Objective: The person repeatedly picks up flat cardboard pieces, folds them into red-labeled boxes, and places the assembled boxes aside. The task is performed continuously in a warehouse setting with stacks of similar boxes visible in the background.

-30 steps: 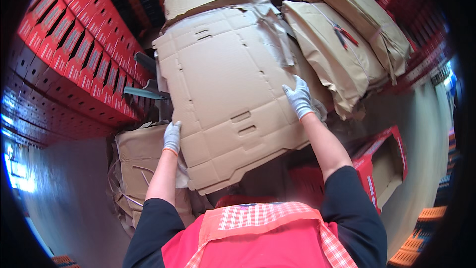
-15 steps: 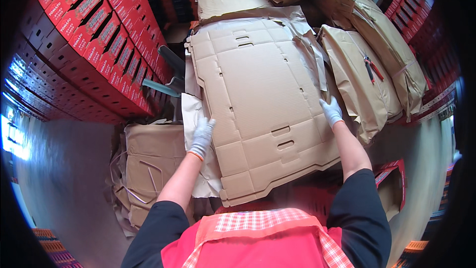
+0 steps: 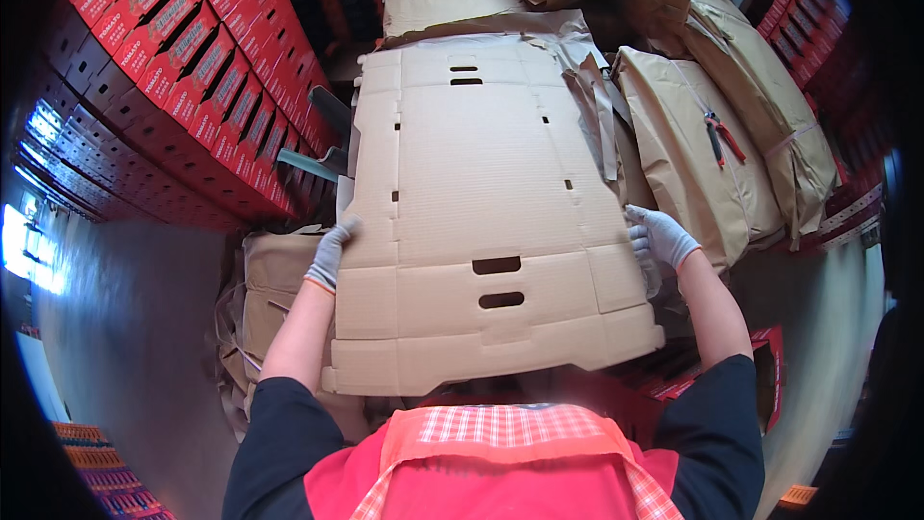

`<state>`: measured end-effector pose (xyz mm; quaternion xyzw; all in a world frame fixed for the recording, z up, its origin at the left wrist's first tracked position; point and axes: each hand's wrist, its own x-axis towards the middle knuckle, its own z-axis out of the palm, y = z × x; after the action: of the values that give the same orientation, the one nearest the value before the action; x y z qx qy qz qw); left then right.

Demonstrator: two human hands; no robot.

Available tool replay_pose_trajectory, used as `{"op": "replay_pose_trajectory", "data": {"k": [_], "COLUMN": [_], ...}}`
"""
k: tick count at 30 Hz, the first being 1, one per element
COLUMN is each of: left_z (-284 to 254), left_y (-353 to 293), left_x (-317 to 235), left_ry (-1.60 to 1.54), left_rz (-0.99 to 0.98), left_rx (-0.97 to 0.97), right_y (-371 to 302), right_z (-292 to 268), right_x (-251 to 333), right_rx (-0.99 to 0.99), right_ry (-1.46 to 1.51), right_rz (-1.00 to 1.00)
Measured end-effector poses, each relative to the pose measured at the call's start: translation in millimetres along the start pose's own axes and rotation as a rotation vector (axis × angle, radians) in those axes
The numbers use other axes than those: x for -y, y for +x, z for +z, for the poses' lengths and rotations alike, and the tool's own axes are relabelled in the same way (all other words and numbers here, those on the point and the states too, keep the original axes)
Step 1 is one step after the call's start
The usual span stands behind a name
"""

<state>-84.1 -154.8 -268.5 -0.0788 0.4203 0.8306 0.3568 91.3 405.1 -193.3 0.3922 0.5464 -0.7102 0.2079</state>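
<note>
A large flat cardboard box blank, plain brown side up, spans the middle of the view. Dark gaps show through its slots and hand holes, and its near part is raised toward me. White-gloved, my left hand is closed on the blank's left edge. My right hand, gloved the same way, grips the right edge, its fingers curled against the board. Crumpled brown wrapping paper lies along the blank's far and right sides. What supports the blank is mostly hidden beneath it.
Paper-wrapped bundles lie at the right, with red-handled pliers on one. Another wrapped bundle sits at left. Tall stacks of red printed boxes rise at far left. A red box stands near my right elbow.
The blank has come up toward me and turned straighter, its near end shifting left. Its slots now show dark gaps. My left hand has moved left and my right hand slightly right, with the edges.
</note>
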Motion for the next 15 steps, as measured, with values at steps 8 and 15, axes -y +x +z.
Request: {"op": "replay_pose_trajectory", "data": {"k": [8,15], "left_z": [148,85], "left_y": [55,41], "left_x": [147,114], "left_ry": [1.503,1.199], "left_rz": [0.573,0.840], "left_rx": [-0.764,-0.443], "right_y": [24,17], "right_z": [127,103], "right_x": [-91,-72], "right_rx": [-0.285,-0.193], "right_ry": [-0.737,-0.845], "right_rz": [-0.870,-1.089]}}
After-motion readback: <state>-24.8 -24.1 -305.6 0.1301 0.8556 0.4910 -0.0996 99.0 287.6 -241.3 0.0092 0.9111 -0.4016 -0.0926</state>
